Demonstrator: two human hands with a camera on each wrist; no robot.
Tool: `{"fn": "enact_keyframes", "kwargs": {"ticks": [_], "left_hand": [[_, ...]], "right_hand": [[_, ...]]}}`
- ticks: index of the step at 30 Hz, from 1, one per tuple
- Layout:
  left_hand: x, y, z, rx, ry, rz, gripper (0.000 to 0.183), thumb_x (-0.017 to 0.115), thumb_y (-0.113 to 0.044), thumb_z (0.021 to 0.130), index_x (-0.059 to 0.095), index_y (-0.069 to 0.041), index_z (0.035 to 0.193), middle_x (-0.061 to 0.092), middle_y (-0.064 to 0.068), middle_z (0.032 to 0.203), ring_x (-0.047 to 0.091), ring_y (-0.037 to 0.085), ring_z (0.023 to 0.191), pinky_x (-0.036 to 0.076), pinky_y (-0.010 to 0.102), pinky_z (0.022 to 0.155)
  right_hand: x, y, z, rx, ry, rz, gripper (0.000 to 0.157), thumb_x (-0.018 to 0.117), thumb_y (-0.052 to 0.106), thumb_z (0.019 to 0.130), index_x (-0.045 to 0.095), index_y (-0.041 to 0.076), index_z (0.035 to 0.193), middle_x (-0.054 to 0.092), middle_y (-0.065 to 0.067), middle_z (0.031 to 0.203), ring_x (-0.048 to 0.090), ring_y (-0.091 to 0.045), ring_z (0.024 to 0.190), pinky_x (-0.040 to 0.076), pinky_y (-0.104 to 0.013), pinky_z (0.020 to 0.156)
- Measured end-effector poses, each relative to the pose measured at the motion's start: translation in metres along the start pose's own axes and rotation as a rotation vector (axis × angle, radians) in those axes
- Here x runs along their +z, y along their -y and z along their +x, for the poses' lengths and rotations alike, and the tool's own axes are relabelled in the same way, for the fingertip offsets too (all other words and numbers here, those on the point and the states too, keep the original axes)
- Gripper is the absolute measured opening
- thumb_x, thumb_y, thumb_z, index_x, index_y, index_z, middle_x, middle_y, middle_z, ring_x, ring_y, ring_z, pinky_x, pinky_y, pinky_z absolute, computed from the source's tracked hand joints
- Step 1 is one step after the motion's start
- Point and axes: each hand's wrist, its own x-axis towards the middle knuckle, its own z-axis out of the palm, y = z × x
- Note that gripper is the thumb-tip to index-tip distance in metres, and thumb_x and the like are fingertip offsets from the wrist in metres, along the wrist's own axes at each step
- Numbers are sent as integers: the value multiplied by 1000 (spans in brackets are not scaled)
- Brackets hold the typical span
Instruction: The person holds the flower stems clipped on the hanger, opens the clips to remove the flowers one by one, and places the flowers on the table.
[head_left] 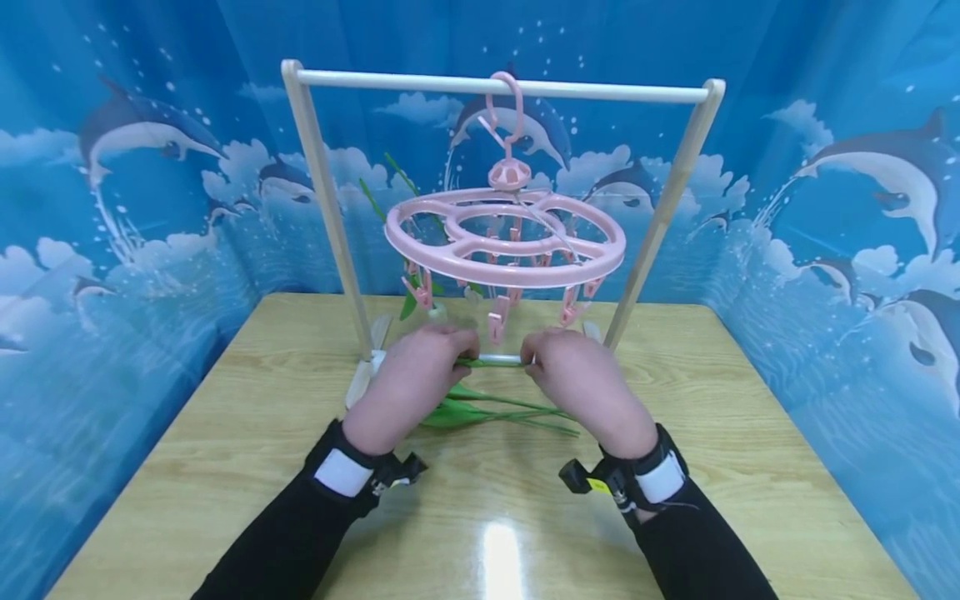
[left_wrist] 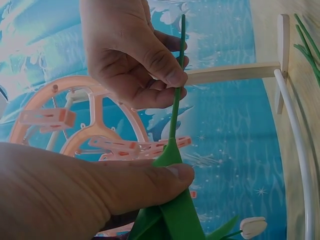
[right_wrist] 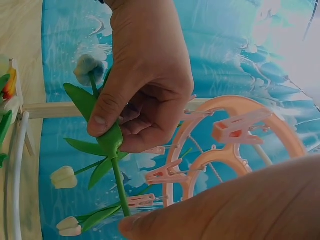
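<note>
Between my hands I hold an artificial tulip with a green stem (left_wrist: 176,112), broad leaves (right_wrist: 80,102) and a pale bluish bloom (right_wrist: 90,69). My left hand (head_left: 427,358) pinches it where the leaves meet the stem. My right hand (head_left: 573,367) pinches the bare stem farther along, between thumb and fingers. Just beyond both hands hangs a round pink clip hanger (head_left: 506,271) with dangling pink clips (head_left: 497,321). White tulips (right_wrist: 64,177) hang bloom-down near the clips in the right wrist view; which clips grip them is unclear.
A wooden rack with a white top bar (head_left: 420,82) carries the hanger by its hook. Several loose tulips with green leaves (head_left: 453,414) lie on the wooden table (head_left: 480,508) below my hands. Orange-and-white blooms (right_wrist: 9,87) show at the right wrist view's edge. A dolphin-print curtain (head_left: 150,217) surrounds the table.
</note>
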Motion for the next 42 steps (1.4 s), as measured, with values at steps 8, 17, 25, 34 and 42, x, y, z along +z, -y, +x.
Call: {"fn": "enact_keyframes", "kwargs": {"ticks": [8,17,25,34,42], "left_hand": [[6,1,-1,-38,45,-2,21,84,-22,85,69,-26,99,66,-11,89,61,6,80,55,24,70],[8,1,0,-57,60,-5,22,84,-22,85,69,-26,100,67,-11,90,62,6,80,54,25,70],[12,4,1,-50,69,-4,21,84,-23,85,69,-26,100,68,-11,89,62,6,79,53,23,69],[15,6,3,-63,107,11,19,83,-24,86,70,-26,101,68,-10,89,61,6,76,51,23,64],[17,5,4,-57,118,4,19,83,-24,86,71,-26,100,67,-11,87,59,4,74,49,20,63]], "right_hand": [[6,-1,3,15,22,1,5,71,18,95,74,18,99,70,4,89,62,-11,73,53,-30,63],[7,0,4,27,39,-5,4,70,18,96,73,18,99,69,4,90,60,-11,73,52,-28,62],[12,-1,7,35,68,14,3,70,16,96,72,18,98,68,4,88,57,-10,70,49,-26,58],[19,-2,11,35,85,8,3,71,18,96,71,19,98,66,4,87,55,-10,66,46,-24,52],[22,-3,12,21,98,-15,4,71,19,95,72,18,99,67,4,89,57,-8,67,47,-23,52]]}}
